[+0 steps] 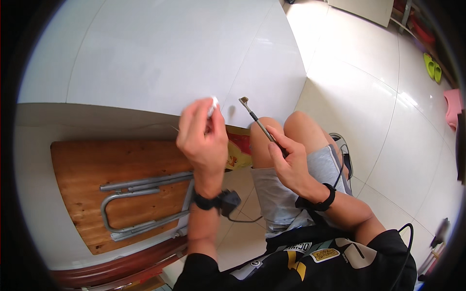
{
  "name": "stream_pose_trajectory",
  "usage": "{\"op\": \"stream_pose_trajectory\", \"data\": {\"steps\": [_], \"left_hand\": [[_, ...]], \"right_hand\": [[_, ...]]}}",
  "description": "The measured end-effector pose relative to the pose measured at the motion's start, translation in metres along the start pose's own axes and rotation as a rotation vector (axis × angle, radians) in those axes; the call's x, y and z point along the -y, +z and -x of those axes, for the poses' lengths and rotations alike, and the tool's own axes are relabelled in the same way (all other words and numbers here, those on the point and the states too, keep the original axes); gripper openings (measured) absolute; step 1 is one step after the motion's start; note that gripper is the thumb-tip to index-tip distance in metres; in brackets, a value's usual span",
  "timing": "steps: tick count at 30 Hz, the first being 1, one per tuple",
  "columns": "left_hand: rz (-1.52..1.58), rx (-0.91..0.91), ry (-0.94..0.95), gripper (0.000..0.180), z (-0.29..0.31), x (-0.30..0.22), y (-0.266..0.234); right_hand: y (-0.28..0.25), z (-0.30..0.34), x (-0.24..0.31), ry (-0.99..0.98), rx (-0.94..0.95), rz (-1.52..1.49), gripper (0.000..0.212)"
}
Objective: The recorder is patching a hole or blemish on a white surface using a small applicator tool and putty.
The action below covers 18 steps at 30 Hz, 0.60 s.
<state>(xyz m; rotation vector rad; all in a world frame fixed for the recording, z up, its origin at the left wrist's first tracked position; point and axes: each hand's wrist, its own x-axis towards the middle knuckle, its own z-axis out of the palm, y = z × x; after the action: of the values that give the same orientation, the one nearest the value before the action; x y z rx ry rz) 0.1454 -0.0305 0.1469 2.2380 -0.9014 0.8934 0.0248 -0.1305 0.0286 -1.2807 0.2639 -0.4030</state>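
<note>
Head view: the left grip (203, 131) is bent closed, its fingertips pinched together on a small white piece (214, 103) that pokes out at the top; the fingers cover most of it and it is blurred, so its kind cannot be told. The right grip (292, 162) is folded around the handle of a slim dark brush (261, 126), with the bristles (244, 100) ahead of that grip and to its left. They stand apart from the white piece, just to the right of the left grip.

To handle the pair well, I would hold the white piece steady in the left grip with its exposed end turned toward the right grip, and use the bristles in light, short strokes, clear of the left fingertips. Working over the tabletop (160, 63), just ahead of both grips, should catch anything that drops.

As for containers, the likeliest one nearby is what looks like a red and yellow bag (240, 144), below and between the two grips; its contents cannot be seen.
</note>
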Motion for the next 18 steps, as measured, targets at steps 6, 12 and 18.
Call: {"op": "stream_pose_trajectory", "data": {"steps": [6, 12, 18], "left_hand": [[-0.193, 0.312, 0.180, 0.015, -0.054, 0.007, 0.018], [-0.329, 0.582, 0.292, 0.006, -0.064, 0.006, 0.068], [-0.358, 0.577, 0.427, 0.004, -0.101, 0.013, 0.145]], "right_hand": [[-0.012, 0.000, 0.006, -0.034, -0.056, -0.093, 0.039], [-0.018, -0.010, 0.000, 0.023, -0.090, -0.166, 0.038], [-0.023, -0.025, -0.020, 0.150, -0.182, -0.217, 0.038]]}}
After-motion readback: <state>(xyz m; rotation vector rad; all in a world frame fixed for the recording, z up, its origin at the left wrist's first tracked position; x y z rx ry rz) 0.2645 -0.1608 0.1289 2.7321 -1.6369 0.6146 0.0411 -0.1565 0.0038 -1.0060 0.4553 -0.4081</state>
